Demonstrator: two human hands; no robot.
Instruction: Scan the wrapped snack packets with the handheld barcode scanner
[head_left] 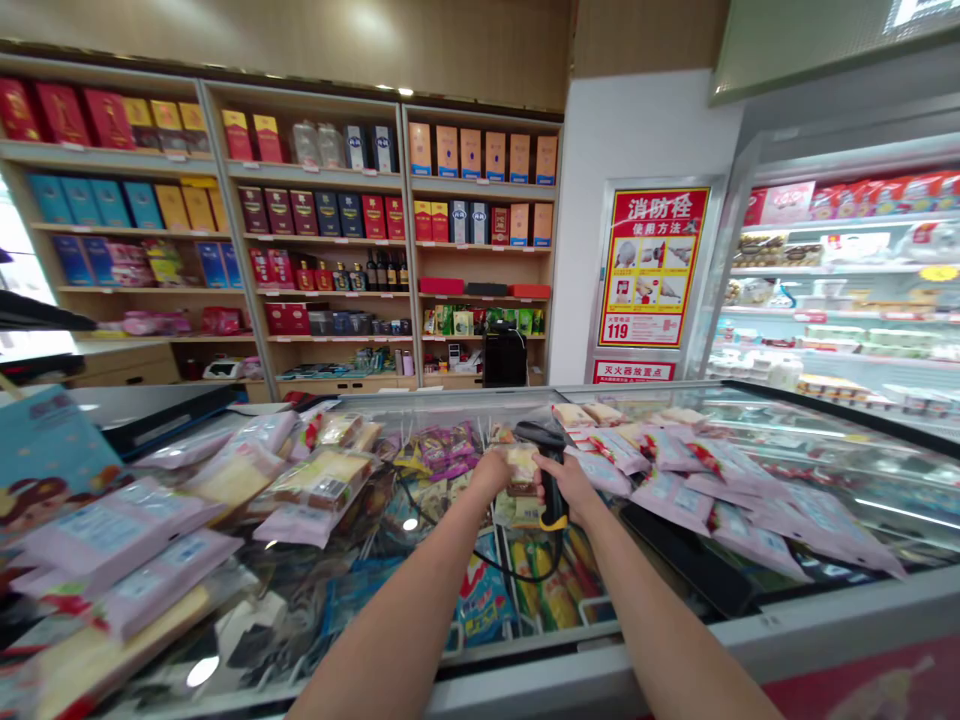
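Observation:
Ahead of me, over the glass top, my right hand (572,484) is wrapped round the handle of a black barcode scanner (553,496) with a yellow tip at its base. The scanner's head points to the left. Just left of it, my left hand (490,474) is closed at the edge of a small clear-wrapped bread pack (520,462), which lies between the two hands. Its fingers are mostly hidden behind the hand. A black cable (517,576) loops below the scanner across the glass.
Wrapped bread packs (322,482) and pale pink bags (127,535) pile up on the left. More pink bags (675,500) cover the right, beside a dark flat object (686,560). The freezer's front rim (540,675) runs below my arms. Shelves of boxes (326,215) stand behind.

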